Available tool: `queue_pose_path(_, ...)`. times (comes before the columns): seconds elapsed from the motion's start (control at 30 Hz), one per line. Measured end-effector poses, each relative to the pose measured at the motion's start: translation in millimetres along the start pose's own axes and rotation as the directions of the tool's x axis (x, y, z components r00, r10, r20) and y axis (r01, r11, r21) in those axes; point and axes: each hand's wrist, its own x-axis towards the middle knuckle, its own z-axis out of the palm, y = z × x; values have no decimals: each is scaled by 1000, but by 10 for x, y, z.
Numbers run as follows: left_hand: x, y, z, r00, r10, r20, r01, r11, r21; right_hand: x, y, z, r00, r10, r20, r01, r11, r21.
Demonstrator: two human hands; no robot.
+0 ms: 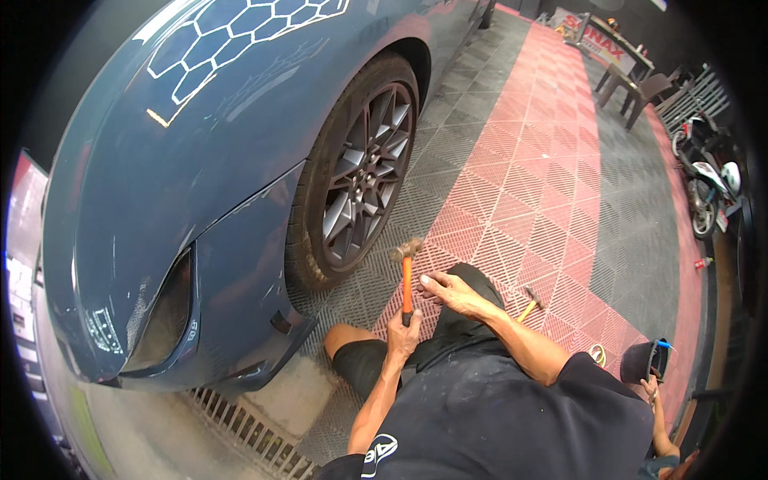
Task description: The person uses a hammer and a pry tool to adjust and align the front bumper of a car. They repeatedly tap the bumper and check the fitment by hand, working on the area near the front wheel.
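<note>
My left hand [403,334] is closed around the dark lower end of a hammer [407,286]. Its handle is orange, its worn metal head points up, and it is held nearly upright. Just right of the handle is my right hand [452,294], apart from it, fingers curled together; whatever lies inside them, if anything, is hidden. In front of me to the left stands a blue-grey car [240,152], with its dark tyre and multi-spoke wheel [364,172] nearest the hammer. A second hammer [530,307] with a yellow handle lies on the floor beside my right forearm.
Red and grey grid tiles [512,192] cover the floor. A floor grate [248,428] runs below the bumper. At lower right another person's hand [652,390] is at a black bucket [638,362], near a small roll [597,354]. Motorcycles [708,180] and a chair [644,94] stand farther right.
</note>
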Motion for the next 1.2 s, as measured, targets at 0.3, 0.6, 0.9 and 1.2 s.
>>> queue_pose_path(0.3,444,1230,-513,996,68,60,-64,996,-58,127,-1027,731,787,-612,77,505,711,490)
queue_pose_path(0.6,1067,1897,-642,884,176,-434,-268,950,-161,660,-1733,954,531,-737,-418,843,512,167)
queue_pose_path(0.9,1426,2210,-722,922,43,-385,-342,559,-756,824,-1846,1220,556,-719,-418,818,563,118)
queue_pose_path(1.2,1467,2125,-787,938,64,-340,-330,464,-822,845,-1752,1206,350,-715,-605,902,432,11)
